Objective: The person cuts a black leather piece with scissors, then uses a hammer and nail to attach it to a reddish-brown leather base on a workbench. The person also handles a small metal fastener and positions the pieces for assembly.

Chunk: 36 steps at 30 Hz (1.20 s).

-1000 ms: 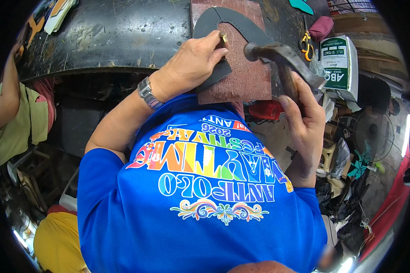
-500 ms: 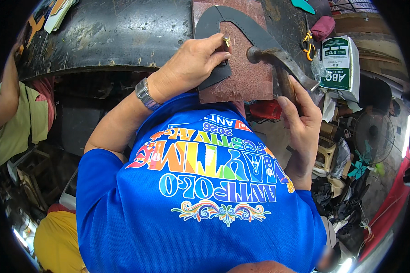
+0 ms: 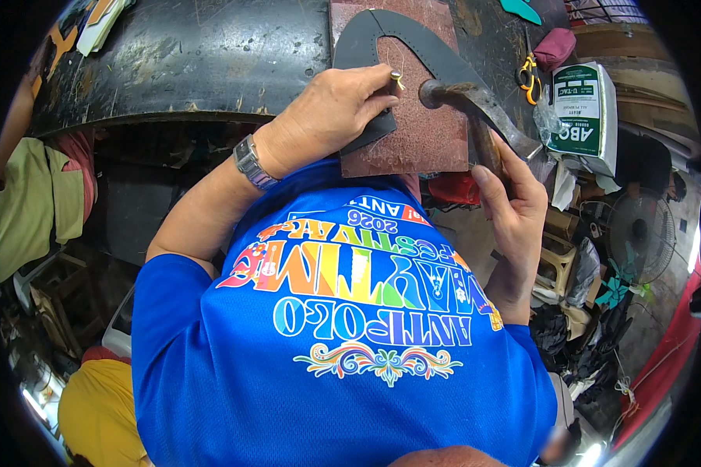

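Note:
My left hand [image 3: 319, 109], a watch on its wrist, pinches a short metal punch [image 3: 396, 76] with a bit of yellow on it. It is held over a black U-shaped shoe-upper piece [image 3: 436, 56], which has a row of small holes along its inner edge. Under that piece lies a reddish-brown board [image 3: 432, 144]. My right hand [image 3: 516, 204] is closed round the handle of a hammer [image 3: 487, 109], whose head hangs over the board's right part, just right of the punch. The punch's lower tip is hidden by my left fingers.
On the black table [image 3: 210, 62], yellow-handled scissors [image 3: 528, 78] lie at the right, beside a pink pouch [image 3: 554, 48] and a green-and-white container [image 3: 582, 117]. Another person's arm [image 3: 14, 132] is at the far left. A fan [image 3: 640, 233] stands at the right.
My left hand has shifted slightly right with the punch, which now leans differently. The hammer head has moved a little left. At the left edge, the other person's arm has moved.

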Each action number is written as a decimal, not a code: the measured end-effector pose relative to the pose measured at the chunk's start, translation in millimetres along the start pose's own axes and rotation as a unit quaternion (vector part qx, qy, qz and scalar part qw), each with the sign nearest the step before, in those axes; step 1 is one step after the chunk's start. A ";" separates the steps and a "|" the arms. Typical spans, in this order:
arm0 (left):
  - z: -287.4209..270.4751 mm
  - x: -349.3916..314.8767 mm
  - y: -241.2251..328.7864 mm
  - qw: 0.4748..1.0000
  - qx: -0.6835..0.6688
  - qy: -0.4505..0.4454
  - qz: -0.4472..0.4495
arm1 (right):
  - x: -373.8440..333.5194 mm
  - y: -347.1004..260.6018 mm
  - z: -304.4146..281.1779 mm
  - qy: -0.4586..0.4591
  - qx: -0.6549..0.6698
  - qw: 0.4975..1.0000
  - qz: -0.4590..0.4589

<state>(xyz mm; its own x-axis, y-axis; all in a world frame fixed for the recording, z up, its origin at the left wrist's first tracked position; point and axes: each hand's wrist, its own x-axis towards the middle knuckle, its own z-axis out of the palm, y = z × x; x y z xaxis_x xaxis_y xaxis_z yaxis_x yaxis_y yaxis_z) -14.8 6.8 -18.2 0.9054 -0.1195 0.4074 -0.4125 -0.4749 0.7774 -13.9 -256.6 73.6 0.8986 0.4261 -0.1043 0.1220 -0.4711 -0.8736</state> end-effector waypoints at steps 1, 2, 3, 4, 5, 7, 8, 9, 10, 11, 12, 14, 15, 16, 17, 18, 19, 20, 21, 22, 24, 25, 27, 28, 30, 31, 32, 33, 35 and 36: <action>-0.5 0.3 0.2 1.000 -0.003 -0.002 0.003 | 0.0 -0.3 0.5 0.001 -0.003 1.000 -0.002; -1.1 0.5 0.4 1.000 -0.003 -0.007 0.006 | 0.1 -0.5 1.1 0.006 0.000 1.000 -0.007; -2.5 1.1 0.2 1.000 -0.002 -0.017 -0.004 | 0.0 -0.7 1.6 0.011 0.003 1.000 -0.013; -4.4 1.7 -0.4 0.999 0.004 -0.031 -0.014 | -0.3 -0.8 2.2 0.020 0.012 0.999 -0.023; -5.9 1.9 -0.6 0.999 0.017 -0.040 -0.021 | -0.8 -0.9 2.2 0.028 0.020 0.999 -0.029; -7.3 1.5 -0.6 0.999 0.007 -0.037 -0.024 | -1.5 -0.5 1.8 0.049 0.041 0.997 -0.043; -7.4 1.3 -0.7 0.999 0.006 -0.034 -0.024 | -1.4 0.2 1.6 0.052 0.043 0.997 -0.047; -7.2 1.2 -0.8 0.999 0.009 -0.035 -0.024 | -1.2 1.0 1.4 0.056 0.044 0.996 -0.051; -6.8 1.1 -0.8 0.999 0.013 -0.036 -0.025 | -0.6 1.8 1.1 0.052 0.038 0.996 -0.055; -6.3 1.2 -0.8 0.999 0.025 -0.039 -0.023 | 0.3 2.7 1.4 0.055 0.029 0.996 -0.058; -5.8 1.3 -0.7 0.999 0.017 -0.034 -0.015 | 1.3 3.2 1.7 0.041 0.026 0.997 -0.056; -4.6 1.5 -0.3 0.999 0.025 -0.028 0.003 | 3.1 2.7 2.9 0.036 0.020 0.998 -0.049; -3.7 1.5 0.4 0.999 0.028 -0.026 0.010 | 3.6 1.3 2.9 0.032 0.021 0.998 -0.041; -2.3 1.1 1.5 0.999 0.038 -0.024 0.016 | 3.1 -0.8 3.1 0.038 0.027 0.998 -0.034; -1.0 0.7 2.8 0.998 0.050 -0.024 0.020 | 2.4 -4.1 1.4 0.033 0.014 0.999 -0.011; 0.6 0.1 4.2 0.998 0.051 -0.018 0.029 | 1.9 -7.2 0.0 0.058 -0.002 0.997 -0.048; 2.5 -0.6 6.0 0.998 0.054 -0.015 0.037 | -0.7 -11.6 -3.4 0.085 -0.035 0.995 -0.042; 3.9 -1.3 7.2 0.997 0.056 -0.011 0.045 | -2.9 -15.1 -6.5 0.112 0.006 0.991 -0.079; 5.3 -2.4 8.6 0.997 0.060 -0.010 0.050 | -5.1 -18.2 -10.0 0.133 0.063 0.978 -0.151; 6.8 -3.5 9.9 0.996 0.064 -0.009 0.054 | -4.3 -19.3 -12.9 0.096 0.169 0.950 -0.245; 10.5 -5.8 12.4 0.995 0.071 -0.001 0.067 | -3.5 -18.4 -14.7 0.059 0.200 0.927 -0.313; 11.8 -6.5 12.8 0.994 0.076 0.010 0.076 | -2.7 -16.0 -13.2 0.060 0.128 0.946 -0.293; 12.0 -6.0 11.4 0.994 0.078 0.019 0.069 | -1.7 -12.0 -10.5 0.053 -0.144 0.956 -0.249; 9.6 -5.9 9.4 0.996 0.071 0.011 0.053 | -1.0 -11.0 -9.4 0.034 -0.244 0.948 -0.201; 5.7 -3.2 4.3 0.999 0.035 0.020 0.004 | -3.3 -10.0 -7.4 -0.003 -0.112 0.993 -0.037; 4.6 -2.3 2.6 1.000 0.012 0.020 -0.011 | -6.2 -10.9 -7.5 0.006 -0.086 0.996 -0.014; 3.7 -0.6 0.3 0.999 -0.010 0.021 -0.024 | -6.9 -10.5 -6.5 0.014 -0.062 0.998 -0.002; 2.7 1.4 -1.9 0.999 -0.026 0.018 -0.042 | -8.5 -11.0 -6.9 0.021 -0.038 0.999 0.010; 2.0 2.0 -4.0 0.997 -0.056 0.009 -0.057 | -10.0 -8.3 -4.6 0.024 0.000 1.000 0.019; 2.0 2.0 -4.4 0.997 -0.055 0.008 -0.055 | -10.3 -6.0 -3.2 0.023 0.015 0.999 0.021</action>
<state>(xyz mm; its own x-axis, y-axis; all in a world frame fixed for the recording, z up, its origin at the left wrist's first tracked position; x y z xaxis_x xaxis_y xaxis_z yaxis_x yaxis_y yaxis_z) -11.0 6.9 -21.8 0.9447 -0.0575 0.3229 -0.3193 -0.3858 0.8656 -22.6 -260.6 81.4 0.9211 0.3703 -0.1205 0.0715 -0.4649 -0.8825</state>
